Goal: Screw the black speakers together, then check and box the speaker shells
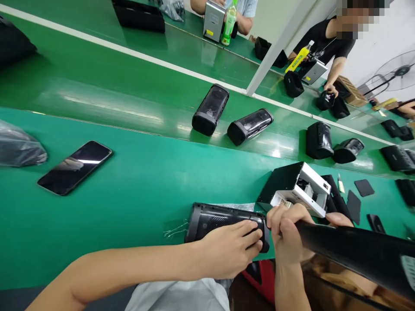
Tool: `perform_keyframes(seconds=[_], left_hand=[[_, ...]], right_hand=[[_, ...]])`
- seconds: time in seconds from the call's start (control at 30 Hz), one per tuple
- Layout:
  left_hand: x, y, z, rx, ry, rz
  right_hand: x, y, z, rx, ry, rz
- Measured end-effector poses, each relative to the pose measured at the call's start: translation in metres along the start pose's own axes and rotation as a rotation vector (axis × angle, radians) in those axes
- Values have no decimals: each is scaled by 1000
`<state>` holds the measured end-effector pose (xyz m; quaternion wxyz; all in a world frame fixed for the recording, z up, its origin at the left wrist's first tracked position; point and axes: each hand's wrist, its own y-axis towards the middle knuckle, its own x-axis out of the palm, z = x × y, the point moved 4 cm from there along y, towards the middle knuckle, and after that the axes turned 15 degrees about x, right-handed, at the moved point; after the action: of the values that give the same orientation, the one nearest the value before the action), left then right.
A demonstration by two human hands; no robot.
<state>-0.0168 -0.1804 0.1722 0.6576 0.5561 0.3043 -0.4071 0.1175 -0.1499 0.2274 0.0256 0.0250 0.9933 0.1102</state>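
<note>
A black portable speaker (210,218) with a perforated front lies on its side at the near edge of the green bench. My left hand (231,246) rests over its right part, fingers curved onto the glossy front and holding it there. Thin clear film strands (178,229) stick out at the speaker's left end. My right hand (288,226) is closed close to the speaker's right end; what its fingers grip is hidden. A long black bar-like object (356,244) with a pale label runs rightward from that hand. Behind it stands a black-and-white open-fronted machine (298,188).
A phone (75,167) and a grey plastic-wrapped item (21,144) lie at left. Several more speakers (210,110) stand on the shiny green belt (113,95). Black pads (353,206) lie at right. Two people (320,52) work across the belt, beside a slanting post (275,52).
</note>
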Motion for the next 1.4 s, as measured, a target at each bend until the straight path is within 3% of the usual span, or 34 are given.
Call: perform_keyframes(seconds=[0.17, 0.27, 0.4, 0.47, 0.6, 0.67, 0.77, 0.97, 1.13, 1.3, 1.4], left_hand=[[1, -1, -1, -1, 4, 5], [1, 0, -2, 11, 11, 19], [5, 1, -1, -6, -8, 7], [8, 0, -2, -38, -29, 2], [8, -3, -4, -75, -65, 5], [8, -4, -4, -70, -65, 14], [9, -5, -4, -79, -69, 28], [12, -6, -3, -78, -56, 49], [7, -2, -3, -55, -42, 21], [-2, 1, -3, -14, -26, -10], [-3, 1, -4, 1, -12, -12]], right_hand=[[1, 2, 5, 14, -23, -13], [4, 4, 8, 9, -9, 59], [-4, 3, -17, 17, 32, 101], [-23, 1, -43, -47, 42, 183], [-80, -1, -79, -158, -46, 542], [-102, 5, -77, -152, -83, 634], [-111, 17, -60, -171, -125, 675], [-96, 14, -32, -31, -157, 645], [-82, 3, -55, 14, -128, 502], [-32, 13, -93, -89, 13, 346], [12, 27, -89, -33, 56, 100]])
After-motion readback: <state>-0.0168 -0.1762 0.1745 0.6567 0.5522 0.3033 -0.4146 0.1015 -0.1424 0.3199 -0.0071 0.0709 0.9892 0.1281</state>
